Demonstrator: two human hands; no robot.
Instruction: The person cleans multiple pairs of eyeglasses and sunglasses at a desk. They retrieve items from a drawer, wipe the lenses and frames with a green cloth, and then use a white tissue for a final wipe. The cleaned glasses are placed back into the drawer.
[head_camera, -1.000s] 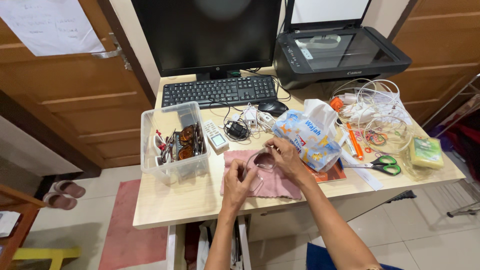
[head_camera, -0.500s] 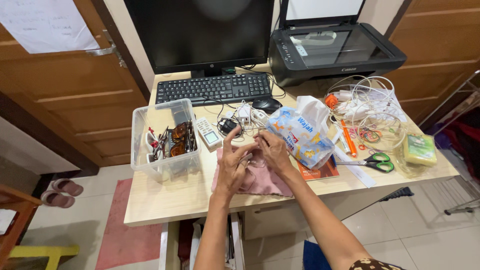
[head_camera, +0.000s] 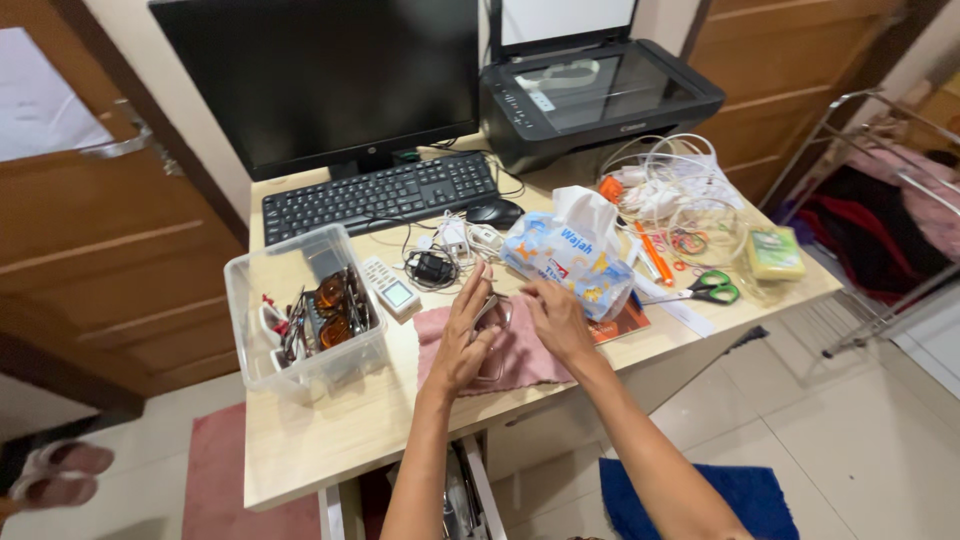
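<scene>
My left hand (head_camera: 459, 338) and my right hand (head_camera: 556, 318) meet over a pink cloth (head_camera: 515, 353) on the desk. Between them they hold a pair of eyeglasses (head_camera: 492, 318) with clear lenses, just above the cloth. The left fingers stand upright along one side of the frame; the right fingertips pinch the other side. A soft tissue pack (head_camera: 567, 255), blue and white, lies just beyond my right hand.
A clear plastic bin (head_camera: 301, 306) holding several glasses stands at the left. A small remote (head_camera: 391, 288), cables, a mouse (head_camera: 494, 212), keyboard (head_camera: 380, 195), monitor and printer (head_camera: 593, 93) lie behind. Scissors (head_camera: 713, 289), orange pen, coiled wires and a green pack (head_camera: 774, 254) fill the right side.
The camera has swung, so the desk sits further left and lower. My left hand rose with its fingers upright against the glasses, while the right hand kept its grip.
</scene>
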